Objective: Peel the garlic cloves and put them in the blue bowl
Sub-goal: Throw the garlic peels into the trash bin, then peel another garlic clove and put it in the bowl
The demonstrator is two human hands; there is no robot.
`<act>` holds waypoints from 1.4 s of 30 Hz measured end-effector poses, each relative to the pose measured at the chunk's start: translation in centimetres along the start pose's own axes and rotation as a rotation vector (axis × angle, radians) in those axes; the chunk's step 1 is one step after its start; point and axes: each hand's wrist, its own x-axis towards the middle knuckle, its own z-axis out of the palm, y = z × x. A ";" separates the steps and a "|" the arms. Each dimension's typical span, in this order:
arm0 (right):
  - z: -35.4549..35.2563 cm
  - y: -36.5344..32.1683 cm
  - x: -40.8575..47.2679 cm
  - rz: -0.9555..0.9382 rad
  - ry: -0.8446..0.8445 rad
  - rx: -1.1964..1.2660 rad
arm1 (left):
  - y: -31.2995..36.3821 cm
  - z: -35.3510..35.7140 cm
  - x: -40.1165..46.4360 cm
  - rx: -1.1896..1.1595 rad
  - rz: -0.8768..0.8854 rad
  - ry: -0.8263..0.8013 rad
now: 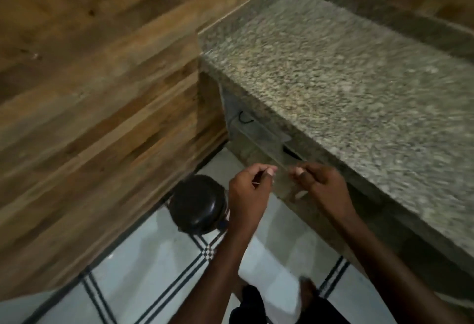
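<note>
Your view is blurred, so fine detail is hard to make out. A speckled granite counter [346,87] fills the right side, with a raised lip along its far edge, and nothing shows on the part of it you can see. Wood-grain panelling [97,93] covers the wall to your left and meets the counter's end at a corner. Below lies a white tiled floor [143,272] crossed by dark double lines. A round, dark, glossy object [198,204] sits on the floor by the wall, just behind your left wrist. Both hands are raised in front of the counter's near edge, close together but apart. Your left hand [250,186] has its grip pinched together, thumb against fingertips, on a thin pale sliver that may be garlic skin; you cannot tell for sure. Your right hand [320,182] has its fingers curled inward, and whether its grip holds anything is not clear. The garlic cloves and blue bowl are out of view.
</note>
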 end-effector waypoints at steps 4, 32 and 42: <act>-10.3 4.3 -3.8 0.043 0.182 -0.040 | 5.4 9.2 -3.4 0.018 0.129 -0.176; -46.2 38.8 -12.3 0.575 0.668 -0.131 | 5.9 61.1 -14.7 0.715 0.598 -0.830; -49.8 41.5 -4.8 0.511 0.667 -0.445 | 3.8 61.8 -13.2 0.851 0.825 -0.919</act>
